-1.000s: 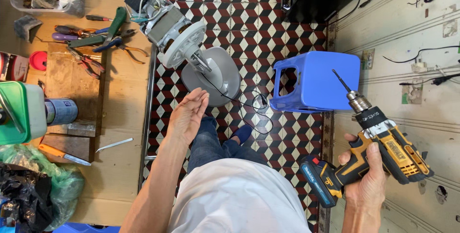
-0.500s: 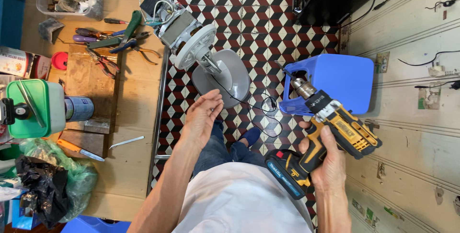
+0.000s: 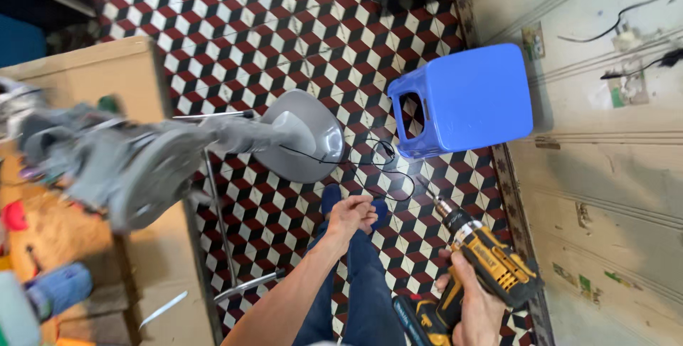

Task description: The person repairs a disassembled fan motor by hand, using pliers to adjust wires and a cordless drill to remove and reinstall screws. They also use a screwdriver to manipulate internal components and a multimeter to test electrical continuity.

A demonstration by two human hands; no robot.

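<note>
At the far left stands your wooden bench (image 3: 99, 68), with a grey fan (image 3: 142, 161) lying over its edge. The head of the fan is blurred, and its round base (image 3: 313, 139) hangs out above the tiled floor (image 3: 235, 18). It seems to lie there so that you can reach it from your seat, but I cannot tell how it is supported. A thin black cable (image 3: 388, 168) runs from the base and makes a loop on the floor beside it.

Your left hand (image 3: 350, 216) is stretched forward over your knee, below the base and not touching it. The fingers are curled loosely inward, the hand is empty, and nothing is pressed in it. The forearm comes up from the lower edge of the view in a straight line, so the hand floats free in the air, near the cable loop but apart from it.

The blue stool (image 3: 466, 100) lies on its side against the wall (image 3: 612, 196), out of your way.

Your right hand (image 3: 473, 303) is closed firmly around the grip of the yellow drill (image 3: 484, 260). You hold it low, at the right of your leg, and its bit (image 3: 427, 188) is pointing up and to the left, toward the cable and the base. The tip is in the air and touches nothing. This grip keeps the heavy battery end down near your wrist. Whether a finger is on the trigger, I cannot tell.
</note>
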